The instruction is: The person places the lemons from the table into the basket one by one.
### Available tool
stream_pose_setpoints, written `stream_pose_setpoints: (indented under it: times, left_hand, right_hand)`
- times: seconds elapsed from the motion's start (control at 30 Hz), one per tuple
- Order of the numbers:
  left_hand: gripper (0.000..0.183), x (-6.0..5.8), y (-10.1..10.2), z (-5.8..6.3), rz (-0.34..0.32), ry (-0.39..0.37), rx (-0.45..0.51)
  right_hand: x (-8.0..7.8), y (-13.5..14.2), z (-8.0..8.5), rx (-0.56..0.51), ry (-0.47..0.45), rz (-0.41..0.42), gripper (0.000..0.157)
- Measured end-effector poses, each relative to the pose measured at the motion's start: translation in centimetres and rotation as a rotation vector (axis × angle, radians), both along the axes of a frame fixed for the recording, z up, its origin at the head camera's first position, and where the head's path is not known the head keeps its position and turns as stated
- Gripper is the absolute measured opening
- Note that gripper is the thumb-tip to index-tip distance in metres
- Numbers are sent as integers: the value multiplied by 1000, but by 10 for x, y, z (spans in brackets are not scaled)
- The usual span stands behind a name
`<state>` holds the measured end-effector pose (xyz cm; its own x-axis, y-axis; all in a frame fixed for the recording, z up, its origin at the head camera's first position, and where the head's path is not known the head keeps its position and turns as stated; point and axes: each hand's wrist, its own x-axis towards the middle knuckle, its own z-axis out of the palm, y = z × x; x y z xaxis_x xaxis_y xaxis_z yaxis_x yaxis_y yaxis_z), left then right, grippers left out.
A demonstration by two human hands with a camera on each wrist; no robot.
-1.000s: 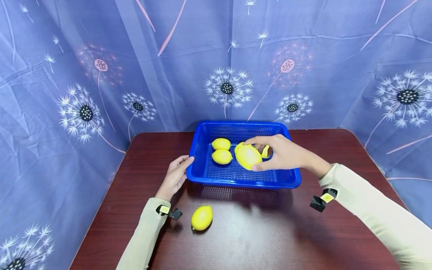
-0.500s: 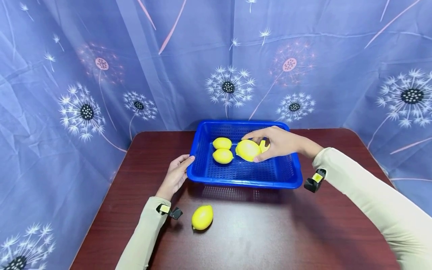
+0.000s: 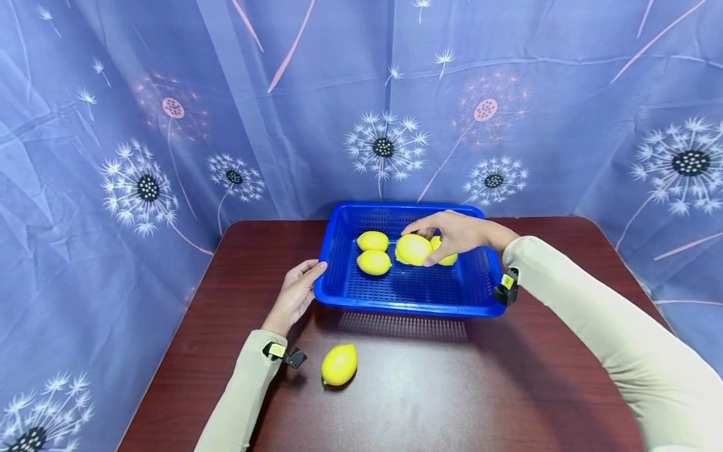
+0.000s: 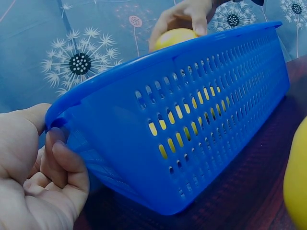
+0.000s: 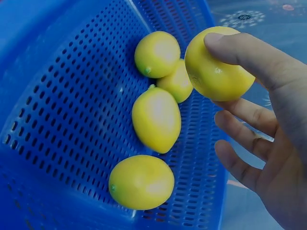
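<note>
My right hand (image 3: 459, 232) holds a yellow lemon (image 5: 216, 62) between thumb and fingers, over the inside of a blue plastic basket (image 3: 407, 308). Several lemons lie in the basket; two sit side by side at its left, the front one (image 3: 374, 262) touching the back one (image 3: 373, 240). Another lemon (image 3: 448, 258) shows partly behind my right thumb. My left hand (image 3: 295, 292) grips the basket's left rim; in the left wrist view, thumb and fingers pinch that rim (image 4: 62, 108). One more lemon (image 3: 339, 365) lies on the table in front of the basket.
The dark red wooden table (image 3: 429, 402) carries the basket near its back edge. A blue curtain (image 3: 305, 125) with dandelion prints hangs behind and at the sides. Small black mounts are strapped to the left wrist (image 3: 284, 355) and the right wrist (image 3: 506, 287).
My right hand has moved slightly away and to the left with its lemon, deeper over the basket. The lemon to the right of it shows more. My left hand stays at the rim.
</note>
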<state>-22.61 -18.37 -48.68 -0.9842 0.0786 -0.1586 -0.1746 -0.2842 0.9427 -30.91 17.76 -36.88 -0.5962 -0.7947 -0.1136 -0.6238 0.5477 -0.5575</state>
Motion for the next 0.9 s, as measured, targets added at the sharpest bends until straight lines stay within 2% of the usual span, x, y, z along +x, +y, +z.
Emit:
stream_pose_setpoints:
  times: [0.17, 0.33, 0.67, 0.77, 0.9]
  left_hand:
    - [11, 0, 0, -1, 10, -4, 1]
    - [9, -2, 0, -3, 16, -7, 3]
    - [14, -3, -3, -8, -20, 15, 15]
    - [16, -4, -3, -8, -27, 19, 20]
    - [15, -3, -3, -6, -21, 16, 28]
  right_hand:
    - [-6, -4, -9, 11, -78, 15, 70]
    - [-9, -8, -18, 42, -107, 35, 70]
    - [-12, -18, -34, 130, -52, 92, 71]
    - [-13, -19, -38, 145, -42, 91, 71]
    - [-12, -20, -39, 164, -41, 60, 62]
